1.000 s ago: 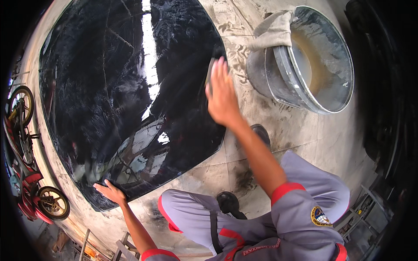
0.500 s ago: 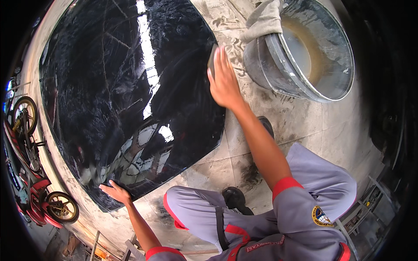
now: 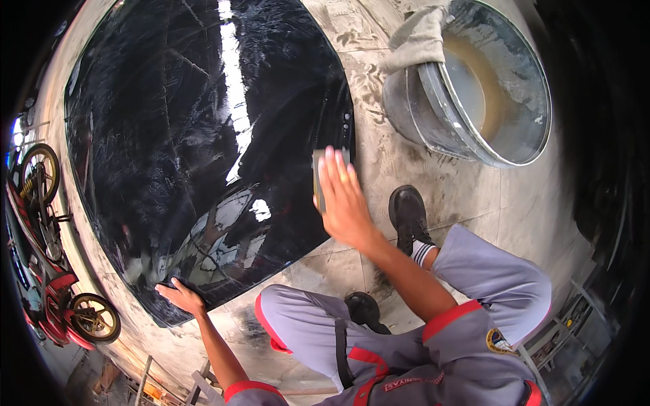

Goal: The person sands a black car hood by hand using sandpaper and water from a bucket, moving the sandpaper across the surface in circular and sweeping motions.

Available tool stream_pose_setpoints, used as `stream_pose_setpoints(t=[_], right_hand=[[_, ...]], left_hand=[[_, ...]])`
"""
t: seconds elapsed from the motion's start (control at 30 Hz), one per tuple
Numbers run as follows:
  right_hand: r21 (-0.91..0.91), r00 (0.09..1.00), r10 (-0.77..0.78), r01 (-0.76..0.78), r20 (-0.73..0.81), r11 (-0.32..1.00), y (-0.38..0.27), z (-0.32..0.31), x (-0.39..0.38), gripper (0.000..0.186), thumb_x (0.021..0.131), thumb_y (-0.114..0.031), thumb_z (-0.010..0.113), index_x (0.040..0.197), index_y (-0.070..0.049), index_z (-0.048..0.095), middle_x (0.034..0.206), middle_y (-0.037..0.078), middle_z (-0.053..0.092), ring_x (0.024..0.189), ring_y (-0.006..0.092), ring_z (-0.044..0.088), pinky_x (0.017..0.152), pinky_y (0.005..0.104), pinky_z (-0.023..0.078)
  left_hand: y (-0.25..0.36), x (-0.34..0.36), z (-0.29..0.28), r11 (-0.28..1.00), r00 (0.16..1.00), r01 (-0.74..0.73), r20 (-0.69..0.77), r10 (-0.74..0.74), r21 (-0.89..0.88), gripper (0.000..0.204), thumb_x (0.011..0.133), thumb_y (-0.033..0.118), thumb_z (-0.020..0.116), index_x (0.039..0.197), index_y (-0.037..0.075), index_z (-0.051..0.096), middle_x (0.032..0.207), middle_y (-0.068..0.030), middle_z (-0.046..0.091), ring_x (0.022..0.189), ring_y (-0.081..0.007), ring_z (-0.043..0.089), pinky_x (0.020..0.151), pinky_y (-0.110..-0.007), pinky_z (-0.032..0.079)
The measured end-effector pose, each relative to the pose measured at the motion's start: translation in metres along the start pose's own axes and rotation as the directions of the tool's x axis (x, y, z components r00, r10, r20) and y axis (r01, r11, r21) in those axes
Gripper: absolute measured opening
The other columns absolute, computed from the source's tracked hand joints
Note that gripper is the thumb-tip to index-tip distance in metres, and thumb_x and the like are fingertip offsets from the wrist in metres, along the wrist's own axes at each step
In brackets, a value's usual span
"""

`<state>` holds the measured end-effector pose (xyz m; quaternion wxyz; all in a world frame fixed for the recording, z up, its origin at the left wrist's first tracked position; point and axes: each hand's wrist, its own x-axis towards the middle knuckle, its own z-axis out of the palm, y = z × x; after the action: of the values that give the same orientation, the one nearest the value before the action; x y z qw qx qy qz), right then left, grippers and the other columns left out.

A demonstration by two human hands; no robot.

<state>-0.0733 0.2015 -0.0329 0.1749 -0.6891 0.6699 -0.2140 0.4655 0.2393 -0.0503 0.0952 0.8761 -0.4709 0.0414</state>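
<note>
A large glossy black panel (image 3: 271, 135), like a car hood, lies on the floor before me, its surface wet and streaked. My right hand (image 3: 342, 199) presses a flat grey sanding block (image 3: 318, 162) onto the panel near its right edge, fingers laid along the top and thumb at the side. Most of the block is hidden under the palm. At the panel's lower-left corner my left hand (image 3: 183, 298) rests flat with its fingers apart, holding nothing.
A metal bucket (image 3: 433, 115) of murky water stands right of the panel, a grey cloth (image 3: 420, 37) draped over its rim. My shoe (image 3: 408, 213) is between bucket and panel. At far left stands a red motorcycle (image 3: 54, 264); a metal rack (image 3: 562, 325) is at lower right.
My right hand has slid the sanding block down along the panel's right edge, toward me. The left hand stays in place at the corner.
</note>
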Motion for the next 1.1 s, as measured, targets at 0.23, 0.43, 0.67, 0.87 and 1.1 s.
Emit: stream_pose_setpoints(t=[0.23, 0.43, 0.67, 0.87, 1.1], right_hand=[[-0.053, 0.95, 0.069, -0.089, -0.305, 0.995, 0.044, -0.023, 0.123, 0.068, 0.105, -0.027, 0.05, 0.155, 0.012, 0.026, 0.164, 0.033, 0.021, 0.153, 0.0462, 0.024, 0.123, 0.0531, 0.025], [-0.014, 1.0, -0.017, 0.018, 0.023, 1.0, -0.029, 0.001, 0.022, 0.081, 0.098, -0.036, 0.062, 0.154, 0.012, 0.031, 0.165, 0.032, 0.021, 0.155, 0.0435, 0.023, 0.124, 0.0523, 0.024], [-0.022, 0.973, 0.062, -0.068, -0.223, 0.997, -0.028, -0.001, 0.092, 0.079, 0.101, -0.034, 0.058, 0.155, 0.014, 0.027, 0.165, 0.033, 0.02, 0.155, 0.0454, 0.02, 0.125, 0.0523, 0.021], [-0.049, 0.981, -0.08, 0.073, -0.177, 0.996, -0.048, 0.007, 0.087, 0.073, 0.102, -0.033, 0.056, 0.156, 0.009, 0.031, 0.166, 0.028, 0.024, 0.155, 0.04, 0.024, 0.124, 0.0502, 0.023], [0.002, 0.969, -0.242, 0.243, 0.051, 0.97, -0.103, 0.038, 0.002, 0.076, 0.096, -0.036, 0.061, 0.155, 0.007, 0.037, 0.164, 0.025, 0.032, 0.153, 0.0357, 0.029, 0.124, 0.0481, 0.025]], left_hand=[[0.022, -0.003, 0.011, 1.0, 0.999, -0.022, 0.023, 0.023, -0.022, 0.084, 0.108, 0.061, 0.03, 0.164, 0.0, 0.016, 0.171, -0.0199, 0.013, 0.158, -0.038, 0.014, 0.126, -0.051, 0.014], [0.012, -0.005, -0.002, 1.0, 1.0, 0.003, -0.004, -0.003, 0.004, 0.083, 0.108, 0.06, 0.031, 0.163, 0.0, 0.017, 0.171, -0.0202, 0.015, 0.158, -0.0391, 0.013, 0.126, -0.051, 0.014], [0.022, -0.006, 0.008, 0.999, 1.0, -0.011, 0.009, 0.012, -0.035, 0.084, 0.107, 0.06, 0.033, 0.163, 0.0, 0.018, 0.171, -0.0208, 0.015, 0.158, -0.0387, 0.014, 0.125, -0.053, 0.014], [0.018, -0.005, -0.004, 1.0, 1.0, 0.007, 0.007, -0.007, -0.023, 0.082, 0.108, 0.057, 0.035, 0.163, -0.001, 0.015, 0.171, -0.021, 0.014, 0.158, -0.039, 0.014, 0.126, -0.051, 0.012], [0.022, -0.009, -0.001, 0.999, 1.0, 0.0, -0.004, -0.001, -0.041, 0.084, 0.108, 0.058, 0.035, 0.163, -0.002, 0.016, 0.171, -0.0219, 0.015, 0.158, -0.0381, 0.014, 0.126, -0.051, 0.013]])
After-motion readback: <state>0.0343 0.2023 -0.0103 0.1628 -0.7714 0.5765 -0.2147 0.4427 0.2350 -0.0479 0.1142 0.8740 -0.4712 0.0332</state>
